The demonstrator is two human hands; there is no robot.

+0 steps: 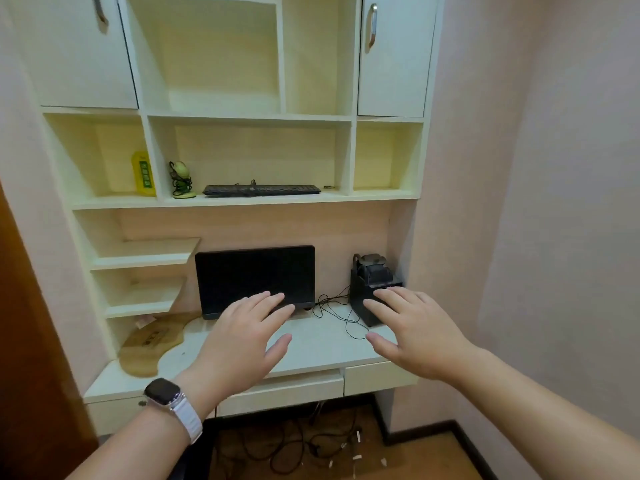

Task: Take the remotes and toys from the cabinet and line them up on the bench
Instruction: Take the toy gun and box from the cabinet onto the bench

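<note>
Hovering spread and empty over the bench (311,351): left hand (242,344), right hand (415,334); toy figurine (181,180) on cabinet shelf (242,201), remotes unseen; risk—snagging loose cable (343,313).

Soft, even indoor light filled the scene, moderately bright with a warm yellowish cast inside the cream wooden shelf unit (249,119). Shadows were faint, deepest under the pale table (311,355). The black flat screen (254,275) showed no glare. Wide-angle distortion bowed the edges; detail looked slightly soft throughout.
</note>
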